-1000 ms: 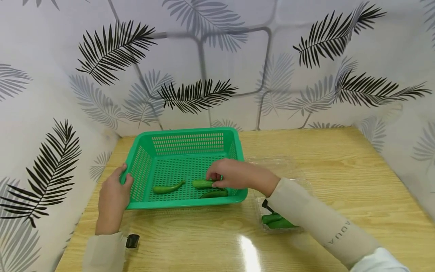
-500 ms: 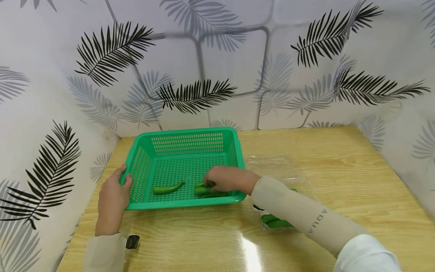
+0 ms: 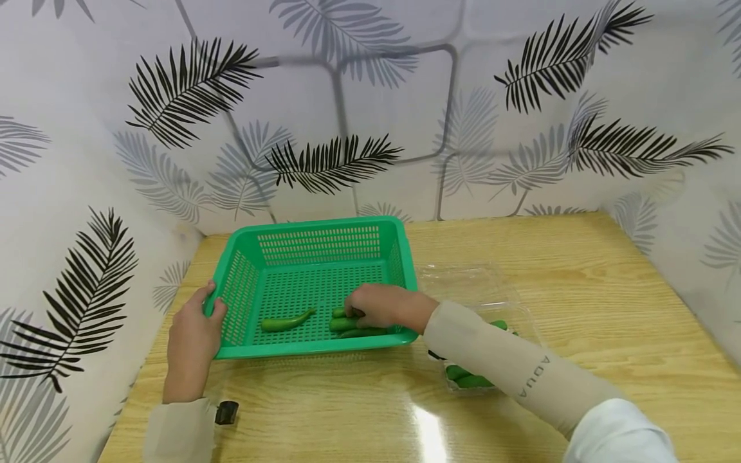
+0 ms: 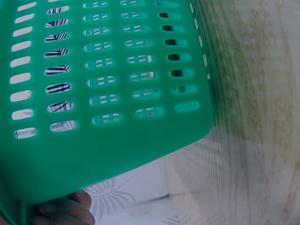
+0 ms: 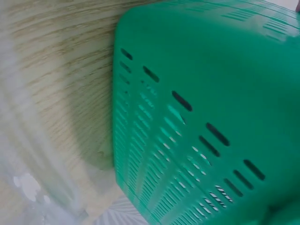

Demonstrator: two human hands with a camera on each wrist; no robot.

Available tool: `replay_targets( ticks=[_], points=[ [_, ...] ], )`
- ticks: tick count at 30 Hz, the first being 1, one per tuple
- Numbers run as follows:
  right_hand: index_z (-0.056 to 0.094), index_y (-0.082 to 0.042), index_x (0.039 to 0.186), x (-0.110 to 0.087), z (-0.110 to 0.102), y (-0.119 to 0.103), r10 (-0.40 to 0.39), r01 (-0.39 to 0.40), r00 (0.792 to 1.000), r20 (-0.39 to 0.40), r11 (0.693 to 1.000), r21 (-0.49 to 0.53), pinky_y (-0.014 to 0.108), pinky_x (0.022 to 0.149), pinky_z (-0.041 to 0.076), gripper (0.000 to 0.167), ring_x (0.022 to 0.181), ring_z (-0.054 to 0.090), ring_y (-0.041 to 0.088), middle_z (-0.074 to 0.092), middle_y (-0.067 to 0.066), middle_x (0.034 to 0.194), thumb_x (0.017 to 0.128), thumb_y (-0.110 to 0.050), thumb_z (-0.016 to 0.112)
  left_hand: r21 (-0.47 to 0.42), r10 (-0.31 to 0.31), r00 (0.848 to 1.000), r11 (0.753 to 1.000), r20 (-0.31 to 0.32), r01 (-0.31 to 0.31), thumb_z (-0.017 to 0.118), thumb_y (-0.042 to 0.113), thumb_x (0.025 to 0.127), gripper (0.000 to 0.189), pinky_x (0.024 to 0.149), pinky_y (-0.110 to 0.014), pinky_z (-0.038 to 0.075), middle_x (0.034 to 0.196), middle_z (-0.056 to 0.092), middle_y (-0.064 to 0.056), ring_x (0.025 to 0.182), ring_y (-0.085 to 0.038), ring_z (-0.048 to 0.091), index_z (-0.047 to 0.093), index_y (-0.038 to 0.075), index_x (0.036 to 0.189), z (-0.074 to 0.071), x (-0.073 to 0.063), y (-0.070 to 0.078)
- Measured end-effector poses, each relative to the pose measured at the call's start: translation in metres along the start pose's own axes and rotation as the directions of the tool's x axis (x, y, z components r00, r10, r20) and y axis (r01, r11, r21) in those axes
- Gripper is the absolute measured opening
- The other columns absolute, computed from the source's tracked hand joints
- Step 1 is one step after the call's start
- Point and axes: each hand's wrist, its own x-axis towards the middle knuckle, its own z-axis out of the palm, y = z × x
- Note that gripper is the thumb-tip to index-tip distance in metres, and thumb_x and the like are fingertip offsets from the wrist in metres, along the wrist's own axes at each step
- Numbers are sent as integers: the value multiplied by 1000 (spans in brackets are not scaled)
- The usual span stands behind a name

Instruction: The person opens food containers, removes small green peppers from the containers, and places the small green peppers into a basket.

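A green plastic basket (image 3: 312, 348) with slotted walls stands on the table, its left rim gripped by my left hand (image 3: 193, 341). In the left wrist view its end wall (image 4: 112, 150) fills much of the picture, with fingertips (image 4: 70, 213) under the rim. My right hand (image 3: 382, 305) reaches over the right rim and pinches a slender green vegetable (image 3: 343, 325) low in the basket; the hand hides most of it. Others like it lie close beside it. A curved green vegetable (image 3: 287, 323) lies apart to the left. In the right wrist view the basket wall (image 5: 225, 79) blocks the right hand.
Right of the basket lies a clear plastic box (image 3: 463, 278), its lid folded back and partly hidden by the right sleeve (image 3: 492, 347). Several darker green vegetables (image 3: 471, 381) lie in it. The patterned wall (image 3: 324, 96) rises behind the table (image 3: 324, 411).
My right hand has lowered slightly and moved left, bringing the green vegetable down beside the others on the right of the basket. The left hand keeps its grip on the rim.
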Motion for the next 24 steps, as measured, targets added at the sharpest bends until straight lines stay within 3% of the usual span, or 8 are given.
replay_targets(
  ticks=[2, 6, 9, 13, 20, 24],
  points=[
    [67, -11, 106, -4, -2, -1, -17, 17, 1000, -17, 1000, 11, 24, 68, 44, 18, 80, 54, 9, 62, -2, 93, 89, -13, 63, 1, -1, 1000, 1000, 6, 1, 41, 25, 97, 46, 35, -34, 30, 78, 59, -25, 36, -18, 31, 42, 10, 141, 1, 0, 1],
    [67, -9, 110, -18, -11, -4, -51, 53, 996, -70, 998, 28, 24, 75, 46, 20, 90, 57, 11, 64, 1, 103, 92, -11, 59, 9, -3, 1000, 1000, 12, 3, 41, 26, 97, 47, 35, -33, 31, 67, 56, -19, 36, -17, 31, 42, 11, 141, 4, -1, 0],
    [66, -7, 112, -30, -20, -6, -94, 98, 987, -127, 995, 27, 24, 80, 46, 21, 95, 58, 13, 64, 3, 107, 92, -10, 57, 8, -5, 1000, 1000, 11, 5, 41, 26, 97, 47, 35, -34, 32, 80, 60, -24, 36, -18, 33, 42, 11, 141, 3, 0, 0],
    [66, -8, 108, -45, -34, -11, -152, 154, 970, -188, 988, -2, 23, 77, 46, 18, 89, 57, 12, 64, 4, 104, 93, -11, 57, 3, -5, 1000, 1000, 10, 5, 41, 25, 97, 47, 37, -35, 32, 113, 55, -31, 38, -20, 35, 42, 10, 141, 1, 0, 0],
    [66, -11, 103, -73, -48, -19, -191, 189, 951, -243, 981, -34, 22, 74, 45, 14, 85, 56, 11, 62, 0, 100, 93, -14, 58, 15, -24, 999, 1000, 23, 24, 40, 26, 97, 48, 38, -35, 32, 127, 49, -29, 41, -22, 36, 40, 11, 142, -2, 0, 1],
    [66, -11, 103, -92, -48, -14, -166, 168, 948, -272, 986, -15, 23, 75, 46, 14, 86, 57, 9, 62, 1, 101, 92, -13, 57, 13, -29, 999, 999, 35, 29, 39, 27, 97, 48, 38, -35, 32, 122, 52, -30, 40, -22, 37, 40, 12, 143, -1, 0, 2]
  ],
)
